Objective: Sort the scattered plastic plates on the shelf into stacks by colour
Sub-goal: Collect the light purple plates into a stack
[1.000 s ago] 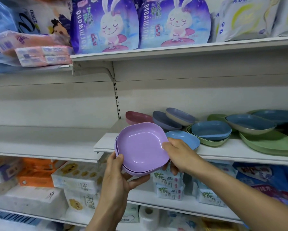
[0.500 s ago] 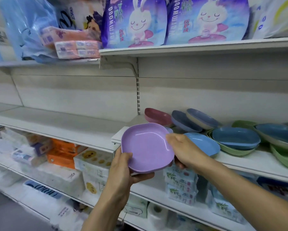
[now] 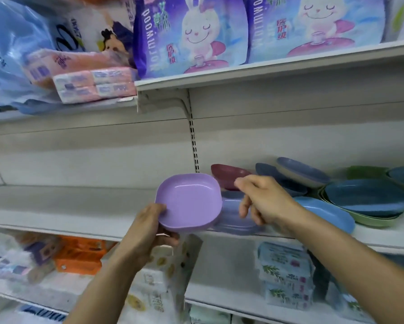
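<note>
Head view: left hand [image 3: 148,230] is gripping lilac square plastic plate [image 3: 189,202] by its near edge, tilting it over the shelf [image 3: 91,213] front, probably for colour stacking. Right hand [image 3: 266,202] is hovering at blurred bluish-lilac plate [image 3: 233,222]; grip unclear. Purple bunny packs [image 3: 191,36] above are reading "Wormwood".

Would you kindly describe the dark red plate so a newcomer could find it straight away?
Find the slotted upright on the shelving's back wall. At its foot, leftmost in the back row, lies the dark red plate, the only red one among blue, green and purple neighbours.
</note>
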